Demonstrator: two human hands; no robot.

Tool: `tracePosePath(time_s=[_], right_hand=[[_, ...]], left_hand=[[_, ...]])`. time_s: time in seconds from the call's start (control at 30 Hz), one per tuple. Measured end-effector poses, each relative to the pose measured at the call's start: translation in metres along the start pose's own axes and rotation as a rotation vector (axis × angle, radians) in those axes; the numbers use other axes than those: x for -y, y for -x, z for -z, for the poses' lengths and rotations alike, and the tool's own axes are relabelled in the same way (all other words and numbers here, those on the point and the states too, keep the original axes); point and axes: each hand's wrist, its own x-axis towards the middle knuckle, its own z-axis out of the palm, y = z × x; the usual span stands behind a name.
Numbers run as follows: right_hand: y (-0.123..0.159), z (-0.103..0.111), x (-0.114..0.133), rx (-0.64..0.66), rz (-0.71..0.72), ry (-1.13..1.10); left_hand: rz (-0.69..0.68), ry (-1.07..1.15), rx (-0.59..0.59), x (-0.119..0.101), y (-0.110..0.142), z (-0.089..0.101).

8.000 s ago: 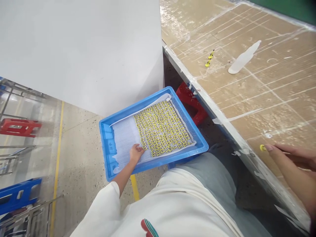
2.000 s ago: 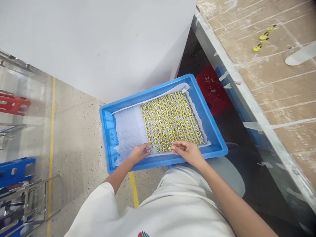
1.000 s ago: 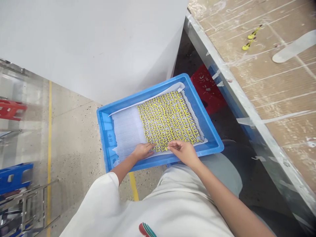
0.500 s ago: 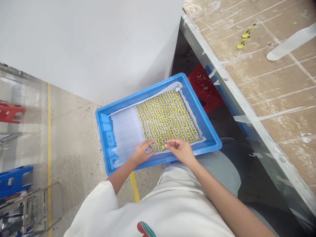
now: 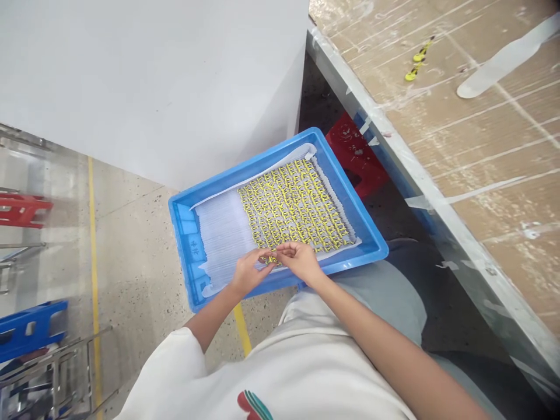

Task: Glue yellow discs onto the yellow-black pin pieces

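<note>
A blue plastic tray (image 5: 378, 255) lies tilted across my lap, lined with white ribbed sheeting (image 5: 223, 224). Rows of small yellow-and-black pieces (image 5: 293, 201) cover the right part of the liner; their exact kind is too small to tell. At the near edge of these rows my left hand (image 5: 248, 273) pinches one small piece between thumb and fingers. My right hand (image 5: 301, 262) is closed in a pinch right beside it, fingertips almost meeting the left ones at the same piece. The fingers partly hide what is between them.
At right stands a taped, cardboard-covered table (image 5: 485, 134) with two yellow-and-black pieces (image 5: 415, 64) and a white flat strip (image 5: 499, 70). A large white panel (image 5: 153, 87) rises beyond the tray. Red stools (image 5: 354, 154) and a blue stool (image 5: 32, 329) stand around.
My right hand has moved left along the near row, closing up to my left hand. The left hand has stayed nearly in place. The view has shifted slightly.
</note>
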Motion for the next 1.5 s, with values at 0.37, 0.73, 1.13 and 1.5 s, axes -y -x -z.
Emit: tracePosePath(time_s=[0.37,0.73,1.13,1.5], right_hand=[[0.012,0.027,0.001,0.068,0.069,0.578],[0.015,0.031,0.006,0.116,0.086,0.744],[0.015,0.029,0.004,0.144,0.091,0.808],[0.014,0.030,0.003,0.148,0.088,0.793]], left_hand=[[0.091,-0.226,0.361,0.058,0.015,-0.011],[-0.010,-0.389,0.541,0.069,0.014,-0.016],[-0.173,-0.435,0.666,0.063,0.006,-0.012],[-0.108,-0.358,0.642,0.066,-0.009,-0.008]])
